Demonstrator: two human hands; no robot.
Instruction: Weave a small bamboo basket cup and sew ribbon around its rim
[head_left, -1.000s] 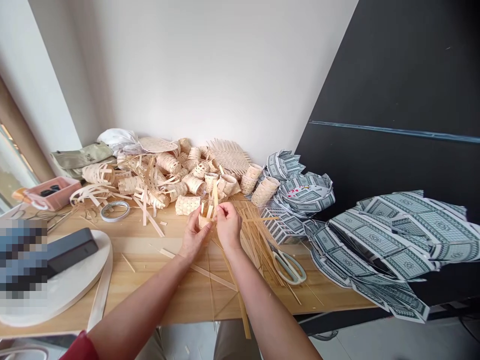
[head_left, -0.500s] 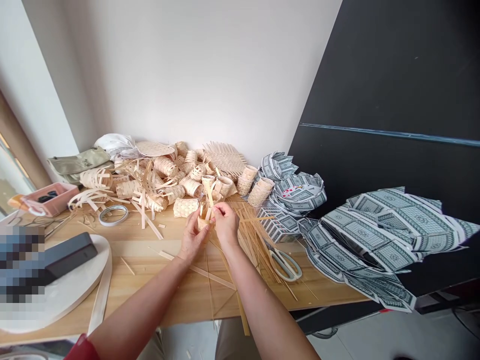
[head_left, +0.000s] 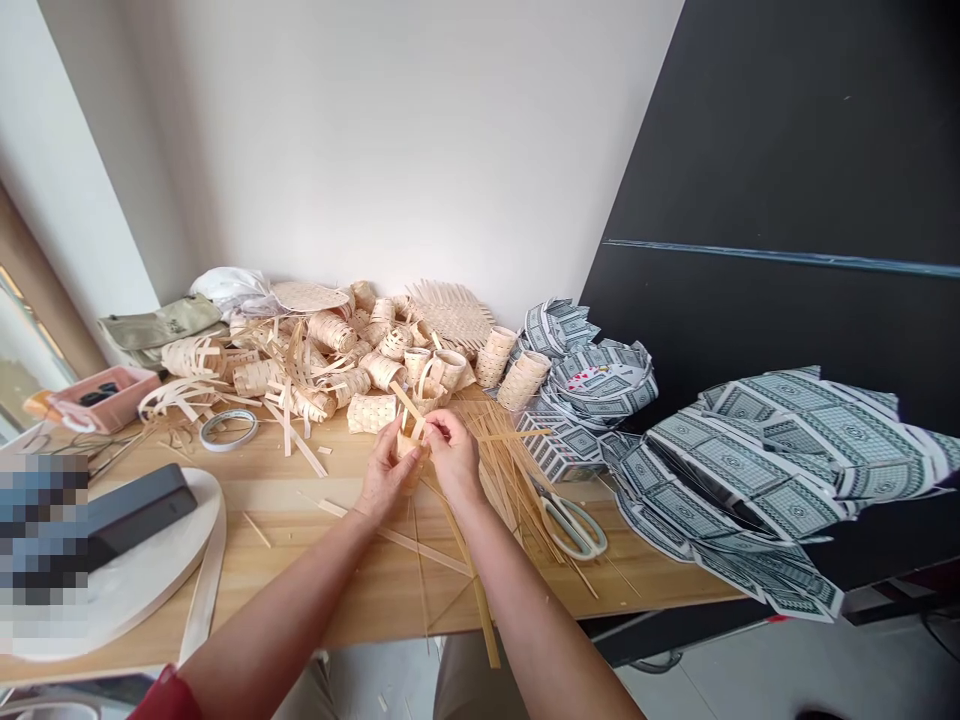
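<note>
Near the middle of the table, a small woven basket (head_left: 409,446) of pale strips is held between both hands. My left hand (head_left: 385,470) is closed on its left side, with the thumb across the front. My right hand (head_left: 453,452) pinches a strip at the basket's upper right. A flat strip (head_left: 406,400) sticks up from the rim and leans to the left. The basket's lower part is mostly hidden by the fingers.
Woven baskets (head_left: 330,333) and loose strips pile up along the wall. Scissors (head_left: 574,525) lie right of long thin strips (head_left: 501,470). Folded-card shapes (head_left: 742,450) fill the right side. A tape roll (head_left: 228,430) and pink box (head_left: 105,400) are at left.
The strip above the basket has tilted from nearly upright to leaning left. Both hands remain at the basket, almost in the same place. The view has shifted slightly.
</note>
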